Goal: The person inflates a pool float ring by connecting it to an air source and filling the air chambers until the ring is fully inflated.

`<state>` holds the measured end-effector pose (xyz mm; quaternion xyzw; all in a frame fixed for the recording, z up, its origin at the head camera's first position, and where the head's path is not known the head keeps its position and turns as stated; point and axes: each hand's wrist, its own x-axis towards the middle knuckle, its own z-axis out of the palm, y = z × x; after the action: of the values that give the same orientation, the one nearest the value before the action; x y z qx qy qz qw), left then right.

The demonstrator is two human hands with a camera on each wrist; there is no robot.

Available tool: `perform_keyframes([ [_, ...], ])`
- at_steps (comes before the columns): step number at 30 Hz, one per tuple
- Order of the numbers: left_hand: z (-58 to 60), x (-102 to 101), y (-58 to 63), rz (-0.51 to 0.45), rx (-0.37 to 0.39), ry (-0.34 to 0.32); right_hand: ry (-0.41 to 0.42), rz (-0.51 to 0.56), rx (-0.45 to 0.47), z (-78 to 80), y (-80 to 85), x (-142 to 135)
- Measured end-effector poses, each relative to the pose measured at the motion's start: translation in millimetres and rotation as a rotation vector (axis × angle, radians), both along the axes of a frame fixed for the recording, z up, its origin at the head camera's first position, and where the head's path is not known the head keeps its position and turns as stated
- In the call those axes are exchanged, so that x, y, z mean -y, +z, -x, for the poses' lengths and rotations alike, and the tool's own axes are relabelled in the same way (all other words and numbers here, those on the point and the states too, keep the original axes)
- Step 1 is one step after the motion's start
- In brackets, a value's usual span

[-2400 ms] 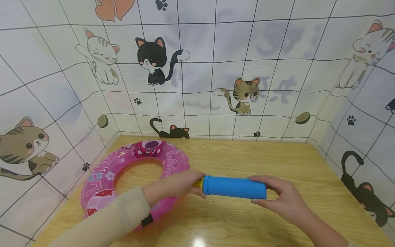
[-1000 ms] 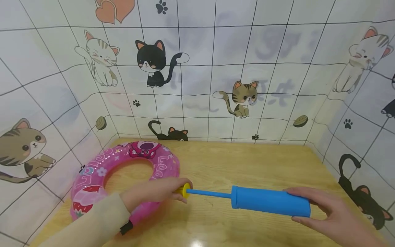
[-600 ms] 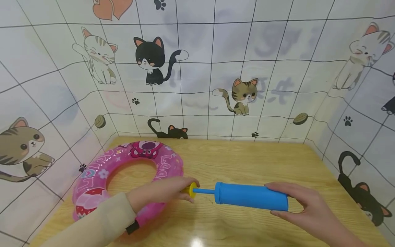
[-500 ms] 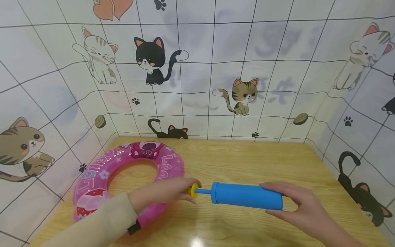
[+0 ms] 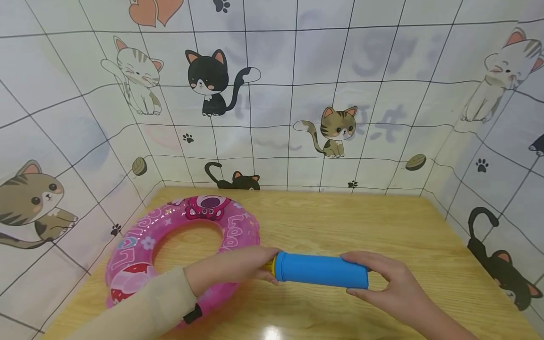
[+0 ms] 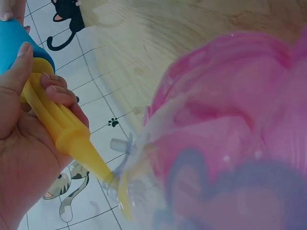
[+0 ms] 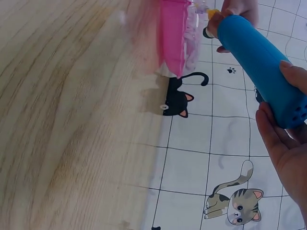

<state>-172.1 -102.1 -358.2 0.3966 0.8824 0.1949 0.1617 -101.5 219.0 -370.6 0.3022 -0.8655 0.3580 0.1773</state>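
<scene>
A hand air pump with a blue barrel [image 5: 320,270] and a yellow handle and nozzle [image 6: 60,120] lies between my two hands, pushed together with no rod showing. My left hand [image 5: 242,265] grips the yellow end, thumb along it in the left wrist view. The tapered nozzle sits in the clear valve [image 6: 120,184] of a pink inflatable swim ring [image 5: 127,264]. My right hand [image 5: 388,281] grips the far end of the barrel, near the small holes in its end cap [image 7: 300,114]. In the head view, my left forearm hides part of the ring.
The ring lies on the left of a light wooden table [image 5: 340,217]. Behind and to both sides stand white walls [image 5: 272,94] with a black grid and cartoon cats. A black tab [image 5: 192,313] shows at the ring's near edge.
The pump was pulled out, showing its blue rod; the barrel has since slid left until it meets the yellow handle. My right hand moved left with it, and the ring shifted slightly right.
</scene>
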Motion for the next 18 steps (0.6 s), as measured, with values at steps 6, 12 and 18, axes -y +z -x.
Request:
perform_keyframes([
  [6, 2.9, 8, -4.8, -0.001, 0.027, 0.0, 0.006, -0.04, -0.023, -0.9, 3.4, -9],
  [12, 8.2, 19, -7.5, 0.009, 0.048, 0.009, -0.014, -0.043, 0.01, -1.1, 5.0, -30],
  [18, 16.7, 31, -8.0, 0.016, 0.073, 0.038, -0.084, -0.058, 0.098, -3.2, 8.5, -51],
])
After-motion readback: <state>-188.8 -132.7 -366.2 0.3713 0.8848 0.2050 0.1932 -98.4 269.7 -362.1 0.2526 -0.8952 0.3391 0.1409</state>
